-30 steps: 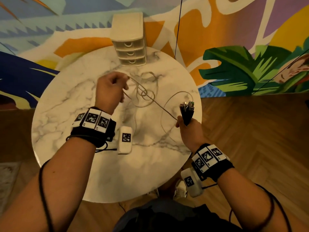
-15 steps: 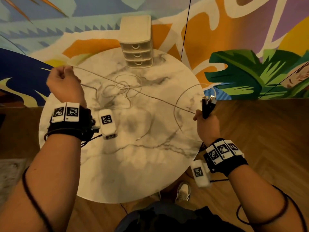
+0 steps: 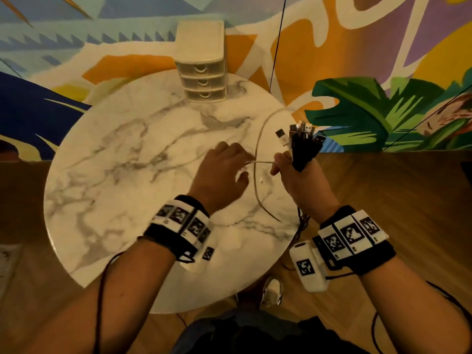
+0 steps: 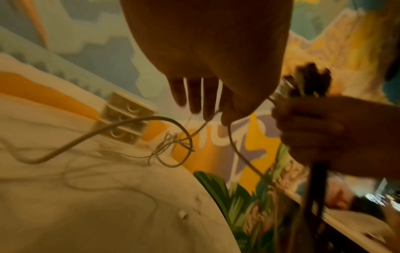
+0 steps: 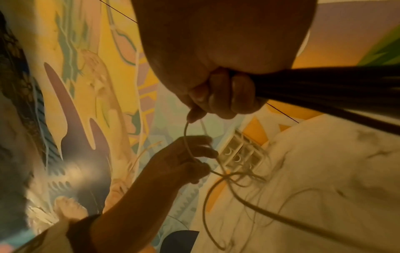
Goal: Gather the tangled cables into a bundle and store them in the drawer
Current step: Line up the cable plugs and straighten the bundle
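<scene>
— What have you got in your right hand [image 3: 301, 185]?

— A fistful of black cables [image 3: 304, 149], fingers curled tight around them. Their plug ends [image 3: 305, 129] fan out above my fist, some silvery, one white, and the dark cords trail down past the table's edge.

— And the pale one?

— That's a thin cream cable [image 3: 258, 180]. A short stretch runs taut between my two hands; my right fingertips pinch it alongside the black ones. The rest arcs in a big loop over the marble table [image 3: 122, 175], near its right edge.

— Your left hand [image 3: 222, 175]?

— Just beside the right, over the table. Its fingers hang fairly straight with the cream cable threaded between them; below them, the cable twists into a small knot [image 4: 171, 145] of thinner strands.

— The drawers?

— The little white drawer unit [image 3: 201, 67] sits at the table's far edge, all three drawers closed, well apart from the cables.
</scene>
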Demonstrator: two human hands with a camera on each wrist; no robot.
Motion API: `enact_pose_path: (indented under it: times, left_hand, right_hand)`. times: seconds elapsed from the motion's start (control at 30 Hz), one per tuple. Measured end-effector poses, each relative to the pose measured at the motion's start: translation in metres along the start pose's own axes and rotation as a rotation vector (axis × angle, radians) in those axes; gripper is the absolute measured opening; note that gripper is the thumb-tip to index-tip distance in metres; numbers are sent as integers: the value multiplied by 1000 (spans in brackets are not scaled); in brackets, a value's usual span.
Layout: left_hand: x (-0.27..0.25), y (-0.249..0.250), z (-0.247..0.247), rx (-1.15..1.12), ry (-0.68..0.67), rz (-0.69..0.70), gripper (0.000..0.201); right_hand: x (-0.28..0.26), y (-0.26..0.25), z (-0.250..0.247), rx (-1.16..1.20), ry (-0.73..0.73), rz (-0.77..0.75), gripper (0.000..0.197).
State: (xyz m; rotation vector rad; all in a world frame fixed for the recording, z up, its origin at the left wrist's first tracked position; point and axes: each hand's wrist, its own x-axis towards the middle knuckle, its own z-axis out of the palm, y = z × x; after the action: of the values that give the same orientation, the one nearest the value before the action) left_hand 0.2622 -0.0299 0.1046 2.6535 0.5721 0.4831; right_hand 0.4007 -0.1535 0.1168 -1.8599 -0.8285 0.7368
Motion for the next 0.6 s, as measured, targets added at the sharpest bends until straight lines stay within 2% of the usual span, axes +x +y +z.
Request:
enact_pose_path:
  times: [0.07,0.17,0.37,0.43,0.5,0.6]
  left_hand:
    - [1,4,15,15,-96,-12,20]
    - [-5,-19,32,-51,-279,-191,17]
    - [-31,-60,45,-6,-194,-263,43]
    - [-39,-68,48,-3,-152,-328,36]
    - [-43,-73,45,5,-105,-344,17]
    - [-39,-74,31,-82,-22,-427,16]
  right_hand:
    - [-1,3,-7,-30,23,-11,39]
    - [-6,11,-19,-15,33,13,38]
    - [-14,42,-29,-42,95,98,38]
    - [-15,58,-29,-45,120,166,39]
    - [-16,75,-27,-37,154,260,36]
    - [-18,91,-23,-70,186,386,33]
